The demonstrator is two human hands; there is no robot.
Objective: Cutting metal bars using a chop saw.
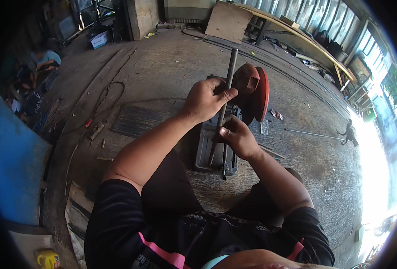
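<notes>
I hold a long grey metal rod point(232, 67) in both hands, slanted over a cut-off saw. My left hand point(207, 99) is closed round its upper part, thumb across the front. Lower down, my right hand point(238, 137) is closed on the same rod, thumb and fingers pinching it. The rod's lower end reaches down over the grey base point(203, 148) of the saw; I cannot tell whether it touches. Just beyond my hands stand the saw's red motor housing point(246, 80) and round red guard point(263, 94). My left hand partly covers the saw.
A dark ribbed mat point(133, 121) and a cable point(103, 95) lie left of the saw. Thin rods point(315, 133) lie on the floor to the right. A blue panel point(17, 157) stands at far left, where another person point(46, 60) sits farther back. A long bench point(297, 32) stands behind.
</notes>
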